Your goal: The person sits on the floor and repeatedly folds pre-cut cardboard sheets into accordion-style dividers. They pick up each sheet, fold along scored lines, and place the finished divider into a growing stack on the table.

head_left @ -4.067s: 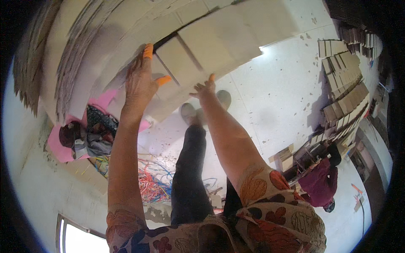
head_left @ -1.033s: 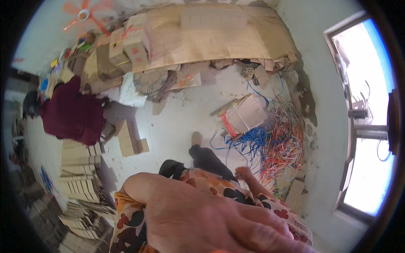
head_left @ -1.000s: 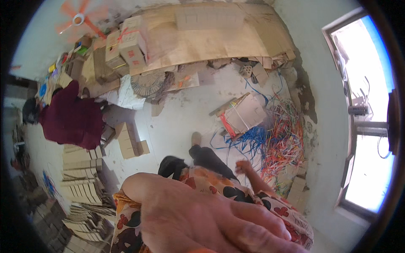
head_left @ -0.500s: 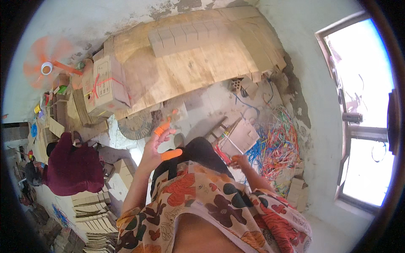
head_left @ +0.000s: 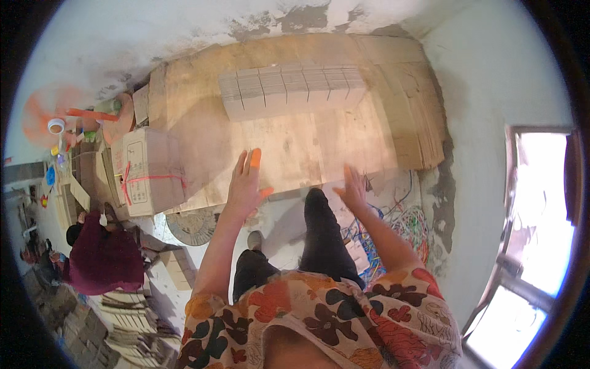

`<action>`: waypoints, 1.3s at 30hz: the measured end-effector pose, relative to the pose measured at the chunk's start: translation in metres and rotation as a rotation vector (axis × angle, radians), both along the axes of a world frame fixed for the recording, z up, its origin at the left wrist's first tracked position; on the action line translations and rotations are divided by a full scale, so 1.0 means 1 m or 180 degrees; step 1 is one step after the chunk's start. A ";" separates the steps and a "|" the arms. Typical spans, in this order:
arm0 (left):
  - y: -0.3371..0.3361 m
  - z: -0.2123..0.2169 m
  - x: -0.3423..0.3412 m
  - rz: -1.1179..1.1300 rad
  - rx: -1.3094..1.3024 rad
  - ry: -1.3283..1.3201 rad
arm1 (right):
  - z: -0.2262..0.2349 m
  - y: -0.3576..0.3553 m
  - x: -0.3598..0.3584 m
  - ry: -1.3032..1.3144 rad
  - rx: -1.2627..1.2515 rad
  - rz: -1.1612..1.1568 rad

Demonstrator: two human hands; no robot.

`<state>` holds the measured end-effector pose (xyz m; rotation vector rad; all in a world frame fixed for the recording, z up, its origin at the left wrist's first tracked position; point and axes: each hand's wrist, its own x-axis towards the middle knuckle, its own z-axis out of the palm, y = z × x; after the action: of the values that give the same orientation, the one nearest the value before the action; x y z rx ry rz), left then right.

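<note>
Cardboard sheets [head_left: 289, 141] just beyond fingers [head_left: 252, 163]

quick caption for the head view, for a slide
Both open hands, left hand and right hand, reach toward a big cardboard stack.

I count two bare hands, my left hand [head_left: 246, 184] and right hand [head_left: 353, 187], both spread open. One tied brown cardboard box with red string [head_left: 147, 171]. One orange fan [head_left: 46, 117]. One seated person in dark red clothing [head_left: 104, 258]. One window [head_left: 541, 227]. Six bundles in the pale flattened cardboard row [head_left: 292, 89].
</note>
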<state>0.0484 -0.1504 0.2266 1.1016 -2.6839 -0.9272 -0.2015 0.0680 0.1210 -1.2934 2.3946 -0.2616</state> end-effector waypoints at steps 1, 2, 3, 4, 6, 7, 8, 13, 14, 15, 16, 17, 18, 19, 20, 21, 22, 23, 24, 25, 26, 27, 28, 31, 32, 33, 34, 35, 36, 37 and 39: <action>-0.013 -0.009 -0.019 0.0027 -0.0079 -0.0002 | -0.012 -0.035 -0.029 -0.0008 -0.0010 0.0225; -0.021 -0.019 -0.036 0.0074 -0.0136 -0.0001 | -0.009 -0.072 -0.048 0.0066 0.0041 0.0384; -0.031 -0.024 -0.054 0.0142 -0.0206 -0.0083 | 0.004 -0.116 -0.066 0.0157 0.0043 0.0554; -0.044 -0.027 -0.070 0.0192 -0.0303 -0.0161 | 0.009 -0.152 -0.085 0.0251 0.0063 0.0761; -0.068 -0.032 -0.099 0.0179 -0.0481 -0.0249 | 0.010 -0.211 -0.115 0.0330 0.0052 0.0946; -0.082 -0.036 -0.116 0.0127 -0.0573 -0.0259 | 0.005 -0.237 -0.130 0.0314 0.0017 0.0933; -0.094 -0.041 -0.130 0.0070 -0.0648 -0.0272 | 0.002 -0.259 -0.142 0.0362 0.0024 0.0922; -0.150 -0.098 -0.192 -0.0217 -0.0650 -0.0728 | -0.023 -0.331 -0.190 0.0304 0.0066 0.0885; -0.158 -0.112 -0.200 -0.0262 -0.0632 -0.0822 | -0.033 -0.338 -0.192 0.0326 0.0030 0.0864; -0.168 -0.127 -0.213 -0.0385 -0.0701 -0.0914 | -0.043 -0.345 -0.200 0.0385 0.0001 0.0845; -0.178 -0.136 -0.219 -0.0501 -0.0775 -0.1052 | -0.053 -0.350 -0.201 0.0401 -0.0045 0.0839; -0.186 -0.145 -0.224 -0.0623 -0.0851 -0.1189 | -0.060 -0.352 -0.205 0.0392 0.0173 0.0974; -0.192 -0.152 -0.228 -0.0582 -0.0862 -0.1222 | -0.067 -0.352 -0.205 0.0362 0.0393 0.1083; -0.197 -0.157 -0.231 -0.0545 -0.0877 -0.1255 | -0.074 -0.350 -0.204 0.0330 0.0610 0.1189; -0.199 -0.163 -0.233 -0.0509 -0.0897 -0.1285 | -0.085 -0.345 -0.200 0.0362 0.0359 0.1245; -0.201 -0.167 -0.235 -0.0590 -0.0889 -0.1329 | -0.096 -0.336 -0.199 0.0430 0.0114 0.1283; -0.205 -0.171 -0.235 -0.0665 -0.0891 -0.1374 | -0.100 -0.332 -0.198 0.0500 -0.0141 0.1326; -0.207 -0.174 -0.236 -0.0737 -0.0898 -0.1418 | -0.103 -0.326 -0.198 0.0477 -0.0203 0.1344; -0.205 -0.179 -0.235 -0.0781 -0.0885 -0.1435 | -0.104 -0.322 -0.194 0.0441 -0.0279 0.1368; -0.200 -0.184 -0.233 -0.0822 -0.0874 -0.1451 | -0.103 -0.317 -0.193 0.0408 -0.0357 0.1396; -0.197 -0.188 -0.234 -0.0859 -0.0865 -0.1468 | -0.101 -0.313 -0.195 0.0410 -0.0460 0.1359; -0.195 -0.186 -0.233 -0.0855 -0.0824 -0.1476 | -0.102 -0.310 -0.193 0.0374 -0.0581 0.1331; -0.192 -0.184 -0.235 -0.0848 -0.0782 -0.1484 | -0.102 -0.307 -0.191 0.0338 -0.0700 0.1304; -0.192 -0.180 -0.231 -0.0868 -0.0797 -0.1168 | -0.103 -0.301 -0.189 0.0208 -0.1004 0.1288; -0.193 -0.180 -0.229 -0.0879 -0.0823 -0.1007 | -0.105 -0.302 -0.188 0.0286 -0.1096 0.1313; -0.195 -0.179 -0.230 -0.0929 -0.0904 -0.1065 | -0.106 -0.302 -0.188 0.0392 -0.1203 0.1324; -0.197 -0.179 -0.233 -0.0978 -0.0984 -0.1123 | -0.105 -0.301 -0.188 0.0496 -0.1311 0.1335; -0.197 -0.179 -0.233 -0.1025 -0.1064 -0.1183 | -0.104 -0.299 -0.188 0.0480 -0.1322 0.1303; -0.196 -0.181 -0.232 -0.1043 -0.1070 -0.1192 | -0.102 -0.299 -0.187 0.0458 -0.1313 0.1280; -0.194 -0.184 -0.231 -0.1061 -0.1078 -0.1202 | -0.100 -0.299 -0.188 0.0437 -0.1306 0.1257; -0.188 -0.183 -0.230 -0.1072 -0.1010 -0.1285 | -0.099 -0.299 -0.189 0.0289 -0.1313 0.1395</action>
<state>-0.1812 -0.3382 0.0440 0.8586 -3.2639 -0.3026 -0.3908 -0.2307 0.0218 -2.0099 2.1178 -0.5956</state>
